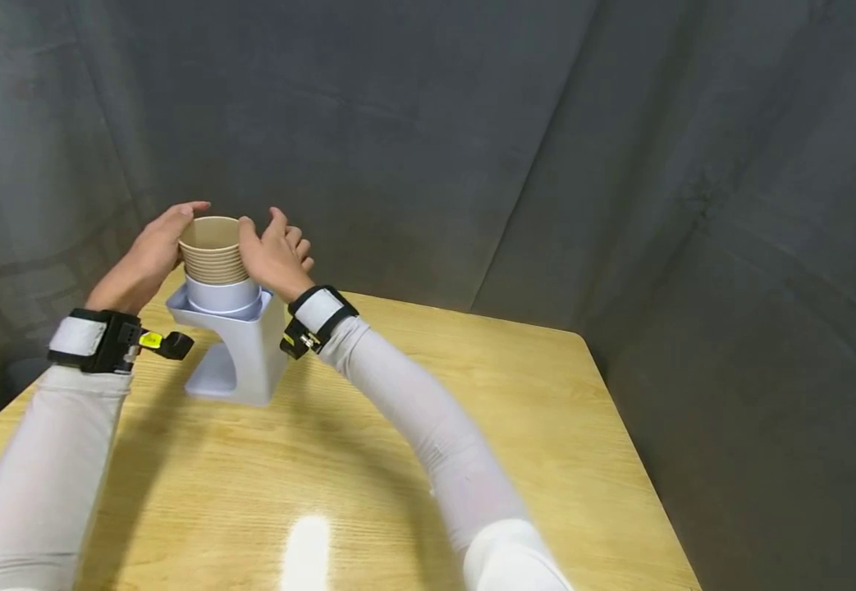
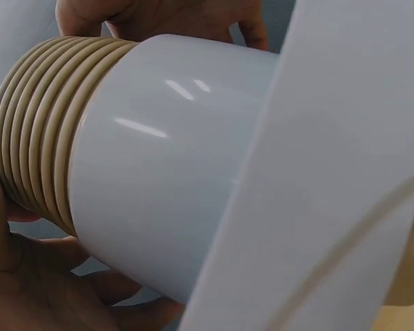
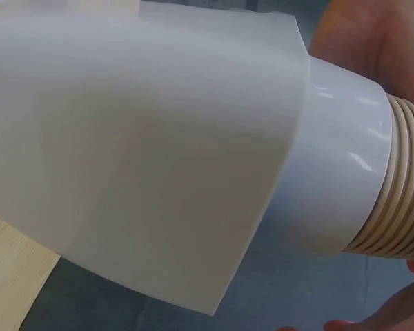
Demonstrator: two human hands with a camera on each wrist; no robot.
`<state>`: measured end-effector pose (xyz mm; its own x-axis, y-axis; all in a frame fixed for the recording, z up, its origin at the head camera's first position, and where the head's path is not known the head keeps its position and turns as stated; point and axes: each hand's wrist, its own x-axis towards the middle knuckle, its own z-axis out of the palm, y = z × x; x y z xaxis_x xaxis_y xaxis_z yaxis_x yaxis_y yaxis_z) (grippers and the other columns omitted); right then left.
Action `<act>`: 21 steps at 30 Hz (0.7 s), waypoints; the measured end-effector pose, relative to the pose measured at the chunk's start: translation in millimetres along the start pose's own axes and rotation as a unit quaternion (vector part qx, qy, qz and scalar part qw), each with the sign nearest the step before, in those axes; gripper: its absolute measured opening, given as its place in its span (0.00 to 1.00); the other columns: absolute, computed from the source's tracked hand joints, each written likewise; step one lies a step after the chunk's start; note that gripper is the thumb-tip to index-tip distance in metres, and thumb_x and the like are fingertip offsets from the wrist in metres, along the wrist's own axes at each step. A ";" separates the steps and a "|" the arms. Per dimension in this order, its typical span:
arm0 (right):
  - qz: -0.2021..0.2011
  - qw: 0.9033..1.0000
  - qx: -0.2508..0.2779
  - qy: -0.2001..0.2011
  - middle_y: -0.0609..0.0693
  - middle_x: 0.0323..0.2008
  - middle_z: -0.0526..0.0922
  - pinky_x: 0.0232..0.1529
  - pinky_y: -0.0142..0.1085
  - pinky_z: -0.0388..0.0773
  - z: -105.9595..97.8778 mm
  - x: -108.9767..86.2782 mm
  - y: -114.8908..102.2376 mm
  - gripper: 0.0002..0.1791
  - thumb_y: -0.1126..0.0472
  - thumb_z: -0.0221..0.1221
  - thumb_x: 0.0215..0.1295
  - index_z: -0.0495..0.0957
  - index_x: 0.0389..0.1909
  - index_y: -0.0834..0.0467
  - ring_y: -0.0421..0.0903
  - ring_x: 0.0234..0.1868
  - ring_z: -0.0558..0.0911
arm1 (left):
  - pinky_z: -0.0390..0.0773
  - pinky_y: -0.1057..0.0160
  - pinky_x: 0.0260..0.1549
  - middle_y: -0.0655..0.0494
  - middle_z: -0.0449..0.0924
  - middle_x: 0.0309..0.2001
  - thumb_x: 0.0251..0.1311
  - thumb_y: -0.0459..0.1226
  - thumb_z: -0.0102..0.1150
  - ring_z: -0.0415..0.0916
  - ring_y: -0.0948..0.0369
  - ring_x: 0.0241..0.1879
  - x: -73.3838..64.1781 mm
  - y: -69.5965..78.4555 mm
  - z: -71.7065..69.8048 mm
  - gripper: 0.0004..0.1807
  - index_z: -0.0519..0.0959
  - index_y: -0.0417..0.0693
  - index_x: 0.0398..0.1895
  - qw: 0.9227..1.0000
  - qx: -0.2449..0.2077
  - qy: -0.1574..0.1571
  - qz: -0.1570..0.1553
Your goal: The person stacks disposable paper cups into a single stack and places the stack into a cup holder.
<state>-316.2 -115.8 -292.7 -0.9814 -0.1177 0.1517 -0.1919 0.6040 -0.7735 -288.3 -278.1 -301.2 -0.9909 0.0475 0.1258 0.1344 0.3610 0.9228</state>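
A stack of tan paper cups [image 1: 215,264] stands upright, mouths up, in the smooth white collar [image 1: 222,297] of a pale plastic stand [image 1: 254,353] with a cut-out side. At the stack's left, my left hand [image 1: 153,254] holds it, thumb by the top rim and fingers reaching round behind. On the other side my right hand [image 1: 274,256] lays its thumb against the rims, while its other fingers point up and away. Several stacked rims [image 2: 48,131] show above the collar in the left wrist view; the right wrist view shows the collar [image 3: 338,152] too.
The stand sits on a light wooden table [image 1: 472,394], near its far left edge. A dark grey curtain [image 1: 368,148] hangs behind and to the right. Each wrist wears a strapped camera, the left one [image 1: 121,341] just beside the stand.
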 end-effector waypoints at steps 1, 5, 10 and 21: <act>0.001 1.000 -0.003 -0.001 0.51 0.66 0.68 0.62 0.46 0.59 -0.4 -0.3 0.9 0.33 0.36 0.40 0.75 0.58 0.76 0.43 0.49 0.63 0.63 | 0.46 0.46 0.77 0.45 0.50 0.74 0.78 0.59 0.16 0.47 0.53 0.76 0.0 -0.8 0.7 0.38 0.42 0.50 0.83 1.000 0.001 0.000 0.001; 0.005 1.000 -0.011 -0.007 0.52 0.67 0.67 0.62 0.47 0.60 -0.7 -2.8 6.6 0.34 0.36 0.39 0.75 0.57 0.77 0.44 0.50 0.64 0.62 | 0.42 0.42 0.76 0.38 0.40 0.79 0.78 0.58 0.15 0.39 0.46 0.78 -0.2 -5.1 4.0 0.38 0.40 0.47 0.83 1.000 0.003 -0.003 -0.002; 0.012 1.000 -0.019 -0.018 0.52 0.68 0.67 0.63 0.47 0.59 3.2 -6.4 15.8 0.34 0.35 0.39 0.75 0.57 0.77 0.44 0.50 0.66 0.62 | 0.37 0.38 0.76 0.36 0.35 0.81 0.79 0.57 0.15 0.33 0.42 0.79 -2.5 -12.0 7.4 0.38 0.39 0.46 0.83 1.000 -0.001 -0.014 -0.011; 0.024 0.999 -0.024 -0.019 0.51 0.68 0.67 0.63 0.47 0.60 0.4 -3.1 21.3 0.35 0.34 0.39 0.75 0.58 0.77 0.46 0.49 0.66 0.62 | 0.39 0.37 0.76 0.36 0.37 0.81 0.79 0.58 0.20 0.37 0.41 0.79 3.0 -15.5 13.4 0.38 0.42 0.46 0.83 1.000 0.006 0.000 -0.007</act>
<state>-317.3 -102.9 -309.8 -0.9891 -0.1162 0.0904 -0.1444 0.6472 -0.7485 -293.4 -271.1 -320.0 -0.9926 0.0428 0.1136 0.1213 0.3720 0.9203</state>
